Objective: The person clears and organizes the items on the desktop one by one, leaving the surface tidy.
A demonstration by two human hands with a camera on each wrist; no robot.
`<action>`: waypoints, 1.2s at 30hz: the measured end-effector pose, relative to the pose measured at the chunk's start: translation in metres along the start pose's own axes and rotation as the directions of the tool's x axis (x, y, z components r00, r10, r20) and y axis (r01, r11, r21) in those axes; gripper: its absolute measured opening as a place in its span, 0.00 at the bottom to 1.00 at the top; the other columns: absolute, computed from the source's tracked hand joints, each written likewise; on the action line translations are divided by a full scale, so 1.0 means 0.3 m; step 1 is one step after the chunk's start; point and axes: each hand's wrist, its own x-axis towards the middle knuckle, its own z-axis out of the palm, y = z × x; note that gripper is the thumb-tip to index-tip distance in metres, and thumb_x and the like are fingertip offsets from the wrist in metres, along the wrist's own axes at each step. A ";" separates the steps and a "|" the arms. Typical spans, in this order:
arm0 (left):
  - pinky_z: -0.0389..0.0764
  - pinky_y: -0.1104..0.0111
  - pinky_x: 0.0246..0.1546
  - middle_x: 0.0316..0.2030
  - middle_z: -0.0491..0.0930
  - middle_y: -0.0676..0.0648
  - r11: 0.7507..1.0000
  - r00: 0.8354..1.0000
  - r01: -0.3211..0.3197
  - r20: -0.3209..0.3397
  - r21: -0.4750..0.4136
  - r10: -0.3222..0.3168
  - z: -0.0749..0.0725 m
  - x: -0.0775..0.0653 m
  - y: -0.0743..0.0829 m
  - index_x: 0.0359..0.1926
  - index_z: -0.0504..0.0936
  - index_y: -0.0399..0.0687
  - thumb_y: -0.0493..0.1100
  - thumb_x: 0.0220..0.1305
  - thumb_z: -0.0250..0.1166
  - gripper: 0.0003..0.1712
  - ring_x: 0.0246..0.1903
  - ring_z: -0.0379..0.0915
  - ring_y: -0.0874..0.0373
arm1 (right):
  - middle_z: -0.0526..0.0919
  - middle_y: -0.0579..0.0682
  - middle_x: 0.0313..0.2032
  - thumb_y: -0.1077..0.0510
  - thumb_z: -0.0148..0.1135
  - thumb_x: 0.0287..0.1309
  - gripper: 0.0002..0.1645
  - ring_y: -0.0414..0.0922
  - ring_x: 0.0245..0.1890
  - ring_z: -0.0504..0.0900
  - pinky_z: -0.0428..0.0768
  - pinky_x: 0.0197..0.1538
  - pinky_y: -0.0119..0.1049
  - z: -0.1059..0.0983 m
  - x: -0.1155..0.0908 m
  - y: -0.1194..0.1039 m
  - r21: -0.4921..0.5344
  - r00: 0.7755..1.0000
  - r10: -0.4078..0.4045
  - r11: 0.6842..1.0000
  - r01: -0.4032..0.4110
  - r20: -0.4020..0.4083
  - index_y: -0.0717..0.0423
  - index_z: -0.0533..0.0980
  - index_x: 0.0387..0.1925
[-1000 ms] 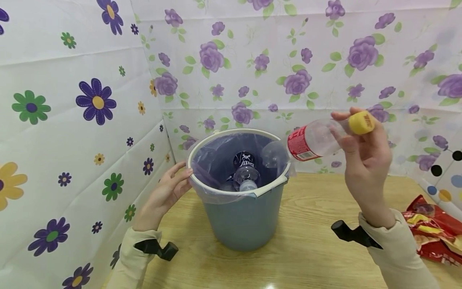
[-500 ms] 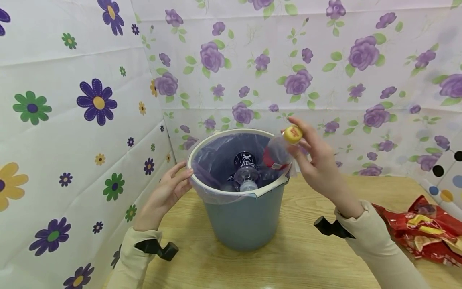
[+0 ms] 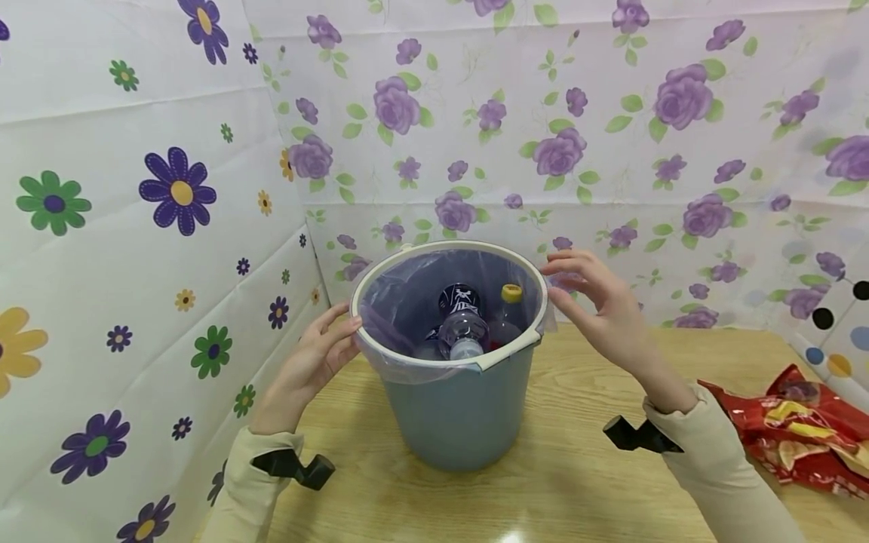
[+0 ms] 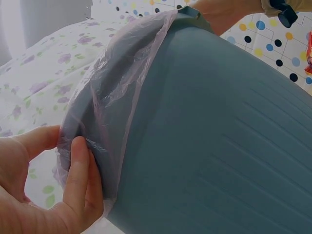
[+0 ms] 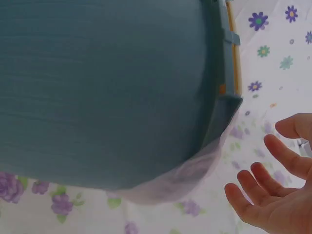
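Note:
A blue-grey bucket with a cream rim stands on the table, lined with a thin clear plastic bag folded over the edge. My left hand pinches the bucket's left rim through the bag, thumb on one side and fingers on the other. Beside the right rim my right hand holds nothing, its fingers spread and slightly bent; in the right wrist view they are apart from the bucket. Inside lie a bottle with a dark label and a yellow-capped bottle, its lower part mostly hidden.
Red snack packets lie on the wooden table at the right. A flower-printed sheet hangs behind the bucket, and another patterned sheet closes off the left side.
My right hand moved left with the yellow-capped bottle, lowered it over the bucket and let go; the bottle now stands inside. My left hand stayed on the rim.

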 end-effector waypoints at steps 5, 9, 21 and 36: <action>0.82 0.80 0.45 0.43 0.78 0.54 1.000 1.000 0.001 0.005 0.004 -0.001 0.000 -0.002 0.000 0.75 0.40 0.39 0.39 0.69 0.55 0.43 0.42 0.80 0.67 | 0.76 0.38 0.55 0.73 0.53 0.63 0.14 0.36 0.58 0.73 0.78 0.55 0.22 -0.039 -0.043 0.039 0.026 0.998 0.048 0.999 -0.047 -0.029 0.67 0.77 0.49; 0.82 0.80 0.45 0.43 0.78 0.54 1.000 1.000 0.001 0.002 0.010 -0.001 -0.001 -0.004 0.002 0.75 0.41 0.39 0.39 0.69 0.55 0.42 0.42 0.80 0.67 | 0.75 0.36 0.55 0.71 0.51 0.66 0.13 0.33 0.57 0.73 0.77 0.50 0.19 -0.070 -0.075 0.058 0.012 0.994 0.105 0.994 -0.105 -0.041 0.69 0.76 0.49; 0.81 0.79 0.47 0.44 0.78 0.54 1.000 1.000 0.010 -0.002 0.016 -0.010 -0.001 -0.007 0.002 0.75 0.39 0.40 0.40 0.69 0.55 0.44 0.42 0.80 0.67 | 0.79 0.37 0.46 0.67 0.50 0.68 0.13 0.30 0.48 0.78 0.77 0.48 0.17 -0.129 -0.134 0.100 -0.029 0.981 0.189 0.981 -0.191 -0.047 0.69 0.75 0.50; 0.81 0.79 0.47 0.45 0.78 0.53 1.000 1.000 0.002 0.007 0.008 -0.002 -0.004 -0.002 -0.003 0.75 0.42 0.41 0.39 0.69 0.55 0.42 0.43 0.80 0.66 | 0.80 0.32 0.43 0.67 0.52 0.68 0.12 0.30 0.44 0.80 0.78 0.46 0.16 -0.165 -0.201 0.160 -0.092 0.969 0.243 0.965 -0.245 -0.032 0.65 0.77 0.49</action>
